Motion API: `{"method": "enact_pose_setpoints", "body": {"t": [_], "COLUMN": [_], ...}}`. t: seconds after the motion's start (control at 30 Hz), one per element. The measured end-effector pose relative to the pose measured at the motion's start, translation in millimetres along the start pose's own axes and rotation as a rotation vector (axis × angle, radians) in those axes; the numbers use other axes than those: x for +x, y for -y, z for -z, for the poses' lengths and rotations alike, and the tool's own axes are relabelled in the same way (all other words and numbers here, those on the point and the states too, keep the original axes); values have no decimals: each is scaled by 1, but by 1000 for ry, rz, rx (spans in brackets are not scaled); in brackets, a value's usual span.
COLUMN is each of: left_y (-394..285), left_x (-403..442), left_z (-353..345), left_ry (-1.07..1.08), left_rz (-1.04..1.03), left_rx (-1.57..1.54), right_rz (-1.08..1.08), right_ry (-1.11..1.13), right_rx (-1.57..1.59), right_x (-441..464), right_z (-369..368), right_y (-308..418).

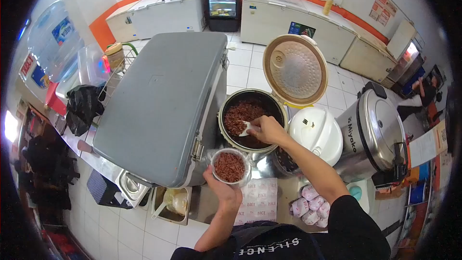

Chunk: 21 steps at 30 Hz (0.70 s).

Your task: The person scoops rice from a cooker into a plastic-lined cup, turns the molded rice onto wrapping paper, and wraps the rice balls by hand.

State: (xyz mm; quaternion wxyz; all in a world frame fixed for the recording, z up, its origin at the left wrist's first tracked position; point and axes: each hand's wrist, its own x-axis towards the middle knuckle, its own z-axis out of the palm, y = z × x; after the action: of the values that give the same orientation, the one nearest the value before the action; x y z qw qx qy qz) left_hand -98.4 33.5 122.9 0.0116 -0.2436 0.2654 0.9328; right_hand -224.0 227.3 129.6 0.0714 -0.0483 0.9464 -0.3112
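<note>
My left hand (224, 190) holds a white bowl (232, 182) filled with reddish-brown rice (229, 166); thin clear plastic sticks out around its rim. My right hand (267, 130) grips a white rice paddle (246, 128), whose blade dips into the rice (244, 112) inside an open rice cooker (222, 127). Part of the paddle's handle is hidden by my fingers. The cooker's round lid (296, 70) stands raised behind the pot. Below the bowl lies a sheet of printed paper (260, 200), partly covered by my body.
A large grey cooler box (159, 101) stands close on the left. To the right are a white-lidded cooker (315, 130) and a steel Miyako rice cooker (351, 139). Several wrapped packets (312, 207) sit near my right elbow. A person (426, 91) is in the right background.
</note>
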Motion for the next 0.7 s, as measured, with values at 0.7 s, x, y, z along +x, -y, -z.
{"method": "enact_pose_setpoints", "body": {"t": [0.7], "left_y": [88], "left_x": [88], "left_z": [-106], "left_ry": [77], "left_rz": [57], "left_rx": [-61], "right_rz": [264], "right_ry": [-367], "right_rx": [-782], "right_x": [-86], "right_z": [96], "right_y": [32]}}
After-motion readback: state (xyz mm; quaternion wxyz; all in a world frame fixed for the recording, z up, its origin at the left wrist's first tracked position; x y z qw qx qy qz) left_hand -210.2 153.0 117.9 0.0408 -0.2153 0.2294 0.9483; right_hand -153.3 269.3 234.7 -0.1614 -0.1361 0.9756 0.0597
